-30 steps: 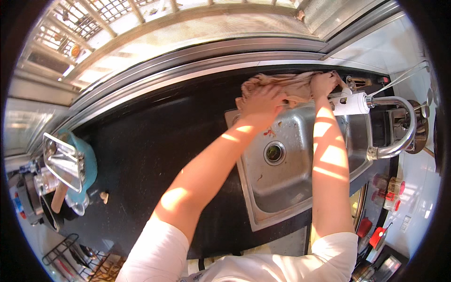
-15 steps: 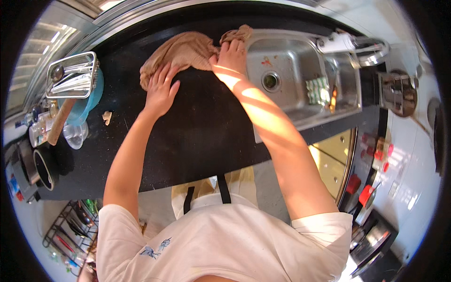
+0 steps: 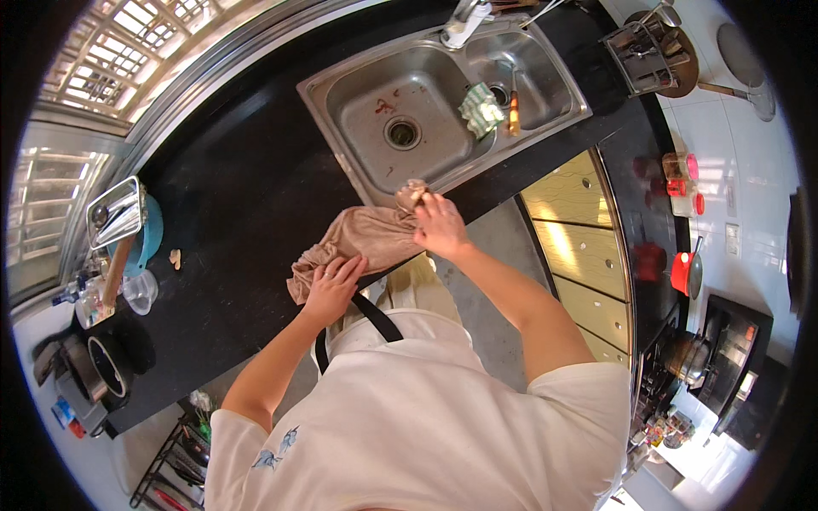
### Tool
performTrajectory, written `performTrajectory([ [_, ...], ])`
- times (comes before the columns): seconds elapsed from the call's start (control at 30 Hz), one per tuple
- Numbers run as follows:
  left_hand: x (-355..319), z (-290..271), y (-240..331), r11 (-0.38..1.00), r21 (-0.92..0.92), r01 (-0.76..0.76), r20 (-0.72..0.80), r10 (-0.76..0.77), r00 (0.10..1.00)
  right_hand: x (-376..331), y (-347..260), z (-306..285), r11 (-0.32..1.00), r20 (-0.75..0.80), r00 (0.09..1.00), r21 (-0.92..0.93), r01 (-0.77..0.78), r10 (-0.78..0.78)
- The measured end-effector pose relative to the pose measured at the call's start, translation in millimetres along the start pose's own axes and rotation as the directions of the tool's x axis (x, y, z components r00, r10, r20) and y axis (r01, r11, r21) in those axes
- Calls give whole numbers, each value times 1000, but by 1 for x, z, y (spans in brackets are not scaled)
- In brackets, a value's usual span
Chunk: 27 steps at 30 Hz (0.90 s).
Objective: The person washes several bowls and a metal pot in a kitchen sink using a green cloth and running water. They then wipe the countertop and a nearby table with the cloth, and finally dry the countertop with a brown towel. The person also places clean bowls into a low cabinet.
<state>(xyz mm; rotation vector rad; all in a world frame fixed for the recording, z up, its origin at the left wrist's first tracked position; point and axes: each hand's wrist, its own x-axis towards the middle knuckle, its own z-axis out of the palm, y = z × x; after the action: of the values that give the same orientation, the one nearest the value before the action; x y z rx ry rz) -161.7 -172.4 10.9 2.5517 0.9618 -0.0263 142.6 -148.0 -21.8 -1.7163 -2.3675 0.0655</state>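
Note:
A crumpled brown cloth (image 3: 366,234) lies stretched between my hands on the black counter, close to its front edge and the sink's near-left corner. My left hand (image 3: 332,289) is closed on its left part, the fingers bent over the fabric. At the right end, my right hand (image 3: 439,223) grips the cloth with fingers pressed against it, and a bunched bit pokes out beyond the fingertips. What lies under the fabric is hidden.
The steel sink (image 3: 341,157) holds food scraps, a green-and-white scrubbing cloth (image 3: 482,111) and an orange-handled tool (image 3: 514,119). A blue basin (image 3: 152,234) and a cutlery basket (image 3: 116,213) stand at the left. Small scraps (image 3: 175,259) lie on the counter (image 3: 230,204).
Both hands have drawn the cloth from the back of the counter toward its front edge. The view has turned, so the sink now appears tilted.

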Motion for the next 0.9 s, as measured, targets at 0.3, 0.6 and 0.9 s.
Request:
performTrajectory([
  [0.3, 212, 40, 104, 965, -25, -262, -39, 261, 965, -62, 235, -10, 831, -172, 891, -323, -453, 420],
  [0.6, 305, 70, 153, 998, -44, -33, -229, 22, 973, -27, 334, -6, 753, -97, 789, -250, -609, 606],
  [0.9, 167, 68, 83, 993, -63, -100, -302, 77, 950, -54, 199, 19, 943, -171, 930, -4, -332, 326],
])
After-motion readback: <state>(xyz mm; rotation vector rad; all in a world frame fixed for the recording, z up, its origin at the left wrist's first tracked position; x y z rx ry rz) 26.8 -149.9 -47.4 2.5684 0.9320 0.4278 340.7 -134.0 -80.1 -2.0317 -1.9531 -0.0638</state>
